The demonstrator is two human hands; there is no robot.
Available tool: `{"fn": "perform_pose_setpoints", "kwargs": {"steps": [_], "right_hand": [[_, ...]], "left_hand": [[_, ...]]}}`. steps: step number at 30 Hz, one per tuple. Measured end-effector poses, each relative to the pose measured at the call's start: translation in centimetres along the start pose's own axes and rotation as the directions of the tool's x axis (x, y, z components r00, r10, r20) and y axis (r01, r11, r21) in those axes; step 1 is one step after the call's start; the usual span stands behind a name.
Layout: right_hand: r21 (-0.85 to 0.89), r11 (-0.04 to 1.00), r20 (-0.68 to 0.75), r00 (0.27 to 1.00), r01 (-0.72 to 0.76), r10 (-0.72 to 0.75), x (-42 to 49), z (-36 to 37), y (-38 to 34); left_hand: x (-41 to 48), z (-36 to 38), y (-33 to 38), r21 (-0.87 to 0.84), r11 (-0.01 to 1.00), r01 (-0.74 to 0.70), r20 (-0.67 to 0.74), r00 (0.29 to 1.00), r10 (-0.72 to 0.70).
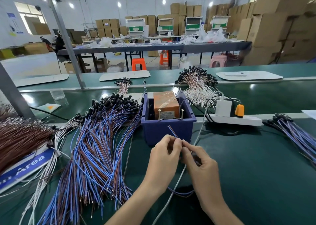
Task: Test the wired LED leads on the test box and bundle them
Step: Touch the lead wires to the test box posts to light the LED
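The lead (172,131) sits in front of the test box (153,132), just short of its near wall. Its two bare ends, blue and brown, stick up out of your fingertips. Its long axis runs away from you, tips tilted up and a little left toward the box, and the tail loops down between your wrists.

Your left hand (164,156) and right hand (200,163) both pinch it, fingers curled and tips meeting.

This looks like the testing step, before contact. Next you'd likely spread the ends and touch one to each screw (159,114) on the box rim, which takes a steady aim. The untested pile (95,147) lies to your left.
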State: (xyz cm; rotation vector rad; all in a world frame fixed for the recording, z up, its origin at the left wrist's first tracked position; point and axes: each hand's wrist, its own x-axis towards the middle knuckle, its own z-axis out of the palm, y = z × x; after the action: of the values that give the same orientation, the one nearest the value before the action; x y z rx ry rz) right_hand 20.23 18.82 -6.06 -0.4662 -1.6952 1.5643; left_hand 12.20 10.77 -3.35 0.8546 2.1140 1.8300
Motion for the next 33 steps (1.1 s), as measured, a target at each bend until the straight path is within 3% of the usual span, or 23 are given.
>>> {"fn": "perform_pose_setpoints", "kwargs": {"steps": [4, 7, 13, 16, 20, 25, 33], "right_hand": [[0.176, 0.962, 0.042, 0.978, -0.208, 0.204, 1.7, -0.2, -0.5], [0.216, 0.94, 0.106, 0.963, -0.265, 0.247, 2.8, -0.3, -0.5], [0.321, 0.908, -0.008, 0.958, -0.269, 0.287, 3.8, -1.7, 0.9], [0.315, 0.917, -0.056, 0.959, -0.247, 0.278, 4.0, -2.5, 1.0], [0.325, 0.918, -0.084, 0.96, -0.226, 0.266, 4.2, -2.8, 0.7], [0.29, 0.939, -0.131, 0.965, -0.183, 0.228, 4.8, -2.4, 0.9], [0.209, 0.972, -0.096, 0.987, -0.11, 0.133, 4.8, -1.2, 0.8]], "left_hand": [[0.6, -0.7, -0.3, 0.144, 0.985, -0.099, 0.032, 0.995, 0.096], [0.8, -1.0, -0.9, 0.208, 0.97, -0.127, -0.01, 0.991, 0.132], [1.6, -2.4, -1.0, -0.171, 0.984, -0.055, -0.151, 0.988, 0.029], [2.6, -4.8, -1.0, -0.232, 0.97, -0.072, -0.259, 0.966, 0.01], [3.4, -7.3, -1.4, -0.063, 0.992, -0.109, -0.336, 0.938, 0.082], [3.9, -7.8, -2.0, 0.141, 0.98, -0.139, -0.271, 0.947, 0.174], [3.6, -6.8, -1.8, 0.414, 0.883, -0.222, -0.216, 0.918, 0.332]]}}
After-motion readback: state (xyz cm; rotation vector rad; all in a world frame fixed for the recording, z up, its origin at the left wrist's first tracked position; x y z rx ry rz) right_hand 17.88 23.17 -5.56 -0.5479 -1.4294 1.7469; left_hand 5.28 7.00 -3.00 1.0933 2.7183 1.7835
